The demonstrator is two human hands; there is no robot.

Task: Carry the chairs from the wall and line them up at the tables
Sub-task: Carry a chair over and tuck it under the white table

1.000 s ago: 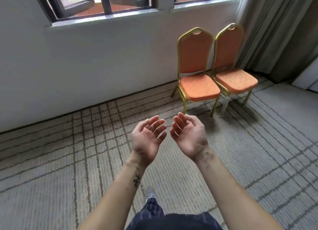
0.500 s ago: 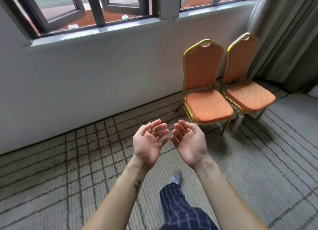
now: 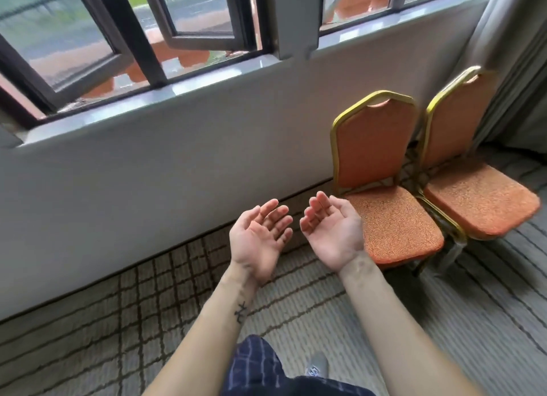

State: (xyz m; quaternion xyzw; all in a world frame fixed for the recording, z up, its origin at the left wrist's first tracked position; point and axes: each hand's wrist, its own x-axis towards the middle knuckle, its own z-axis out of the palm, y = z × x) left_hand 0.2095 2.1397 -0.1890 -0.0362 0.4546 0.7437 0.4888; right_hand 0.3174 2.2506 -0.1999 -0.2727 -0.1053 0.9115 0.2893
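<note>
We hold left hand and right hand palms-up, fingers relaxed, empty; two chairs stand at the wall.

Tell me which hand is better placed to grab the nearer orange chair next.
Right, probably. The right hand appears beside the seat edge of the nearer chair, open and palm up. The left hand, also open and empty, is farther from it, over the carpet. Lifting may need both.
</note>
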